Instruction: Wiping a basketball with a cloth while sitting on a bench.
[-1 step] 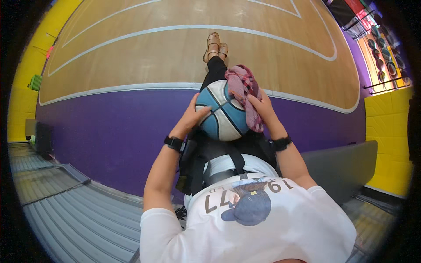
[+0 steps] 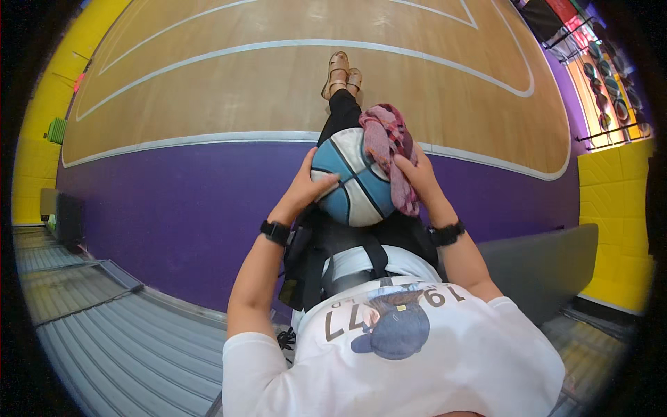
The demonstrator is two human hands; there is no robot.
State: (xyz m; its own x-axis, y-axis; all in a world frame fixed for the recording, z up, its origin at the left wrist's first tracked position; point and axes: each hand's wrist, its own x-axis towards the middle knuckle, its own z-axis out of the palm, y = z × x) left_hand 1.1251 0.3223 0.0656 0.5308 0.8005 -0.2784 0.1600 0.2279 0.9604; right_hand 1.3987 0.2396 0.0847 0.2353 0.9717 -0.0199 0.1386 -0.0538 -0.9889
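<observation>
A blue and white basketball [image 2: 354, 184] with black seams rests on my lap, over black trousers. My left hand [image 2: 306, 186] grips its left side, thumb across the upper panels and the other fingers mostly hidden along the far side. A crumpled pink checked cloth [image 2: 384, 135] is draped over the ball's right side. My right hand [image 2: 417, 172] holds this cloth against the ball, its thumb pressed on the fabric and its other fingers partly hidden behind. Each wrist wears a black band.
My crossed feet in tan sandals [image 2: 338, 66] stretch onto the wooden court [image 2: 208, 90] with white lines. Purple floor [image 2: 160, 208] lies nearer. Grey ribbed seating [image 2: 132, 347] is at left, a dark grey panel [image 2: 549, 260] at right. A rack of balls [image 2: 611, 87] stands far right.
The ball, the cloth and both hands have shifted very slightly to the right and toward me. The grip of both hands stays the same.
</observation>
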